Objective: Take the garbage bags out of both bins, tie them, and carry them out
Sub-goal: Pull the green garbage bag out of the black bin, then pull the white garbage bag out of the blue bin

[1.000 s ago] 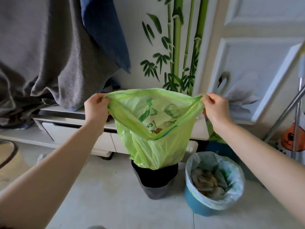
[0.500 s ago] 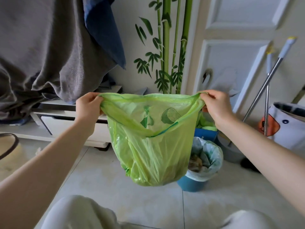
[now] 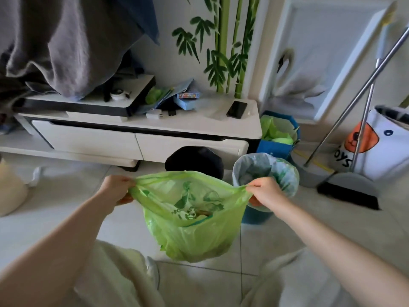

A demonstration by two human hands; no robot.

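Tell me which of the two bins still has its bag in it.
The blue round bin beside the right hand still has a pale liner bag over its rim; the black bin behind the held green plastic bag shows none.

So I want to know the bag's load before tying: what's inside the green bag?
Through the open mouth of the green bag, held by the left hand and right hand, something brownish shows near the bottom. The rest of the contents is covered by the bag's folds.

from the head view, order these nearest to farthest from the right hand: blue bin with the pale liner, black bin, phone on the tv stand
1. Blue bin, just behind and below the right hand.
2. Black bin, farther back to the left, by the stand.
3. Phone, farthest, up on the tv stand.
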